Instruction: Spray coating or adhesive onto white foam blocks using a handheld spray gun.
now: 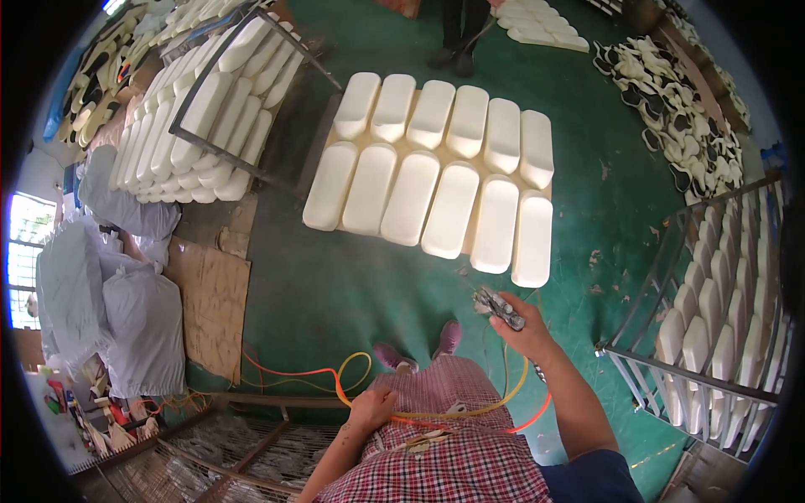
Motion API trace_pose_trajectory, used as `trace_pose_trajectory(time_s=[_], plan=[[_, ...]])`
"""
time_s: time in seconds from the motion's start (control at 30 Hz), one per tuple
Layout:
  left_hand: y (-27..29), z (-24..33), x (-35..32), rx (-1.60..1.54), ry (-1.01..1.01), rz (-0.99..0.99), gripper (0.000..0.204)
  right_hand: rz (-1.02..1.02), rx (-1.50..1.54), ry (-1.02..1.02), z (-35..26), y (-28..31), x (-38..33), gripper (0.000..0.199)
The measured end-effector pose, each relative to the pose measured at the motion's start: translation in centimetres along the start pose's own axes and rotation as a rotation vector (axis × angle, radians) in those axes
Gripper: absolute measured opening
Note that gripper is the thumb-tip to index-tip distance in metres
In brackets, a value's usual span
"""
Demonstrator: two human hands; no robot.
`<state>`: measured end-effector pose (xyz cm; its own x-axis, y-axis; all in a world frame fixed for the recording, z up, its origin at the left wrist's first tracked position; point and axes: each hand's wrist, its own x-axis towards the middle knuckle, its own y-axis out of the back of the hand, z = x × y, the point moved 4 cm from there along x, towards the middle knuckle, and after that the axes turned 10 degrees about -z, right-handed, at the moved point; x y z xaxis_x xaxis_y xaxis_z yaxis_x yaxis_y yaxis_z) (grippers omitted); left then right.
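My right hand (521, 327) is wrapped around a grimy, metallic spray gun (496, 307), held out just short of the nearest cream foam pads. An orange-and-yellow hose (530, 417) hangs in a loop below the gun. At my waist my left hand (371, 409) is closed on the hose, which comes out on either side of the fist. Ahead, two rows of long, rounded cream foam pads (449, 210) lie side by side on a tan board (457, 149). A checked apron (453, 469) covers my lap.
Metal racks with stacked cream pads stand at left (201, 126) and right (721, 293). Grey plastic bags (142, 327) and cardboard (205, 310) lie left. A wire-mesh frame (226, 444) is near my left arm. Black-and-white pieces (671, 117) pile at right; another person's legs (459, 38) stand beyond.
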<state>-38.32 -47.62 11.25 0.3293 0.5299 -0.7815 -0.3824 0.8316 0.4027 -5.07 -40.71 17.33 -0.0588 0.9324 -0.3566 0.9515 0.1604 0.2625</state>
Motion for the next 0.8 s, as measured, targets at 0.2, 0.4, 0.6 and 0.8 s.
trace_pose_trajectory(time_s=[0.2,0.4,0.6,0.8], plan=[[-2.0,3.7,1.0,-0.012,-0.023,0.029,0.032,0.018,-0.034,0.037,1.0,4.1,-1.2,0.043],[-3.2,6.3,2.1,0.023,-0.05,0.016,0.031,0.357,-0.008,0.087,3.6,10.8,-0.9,0.038],[-4.1,7.3,2.7,0.04,-0.067,0.02,0.03,0.317,0.091,0.011,4.2,12.0,-2.2,0.041],[-4.8,8.2,2.9,0.035,-0.046,0.012,0.029,0.363,0.089,0.034,4.5,12.9,-2.0,0.041]])
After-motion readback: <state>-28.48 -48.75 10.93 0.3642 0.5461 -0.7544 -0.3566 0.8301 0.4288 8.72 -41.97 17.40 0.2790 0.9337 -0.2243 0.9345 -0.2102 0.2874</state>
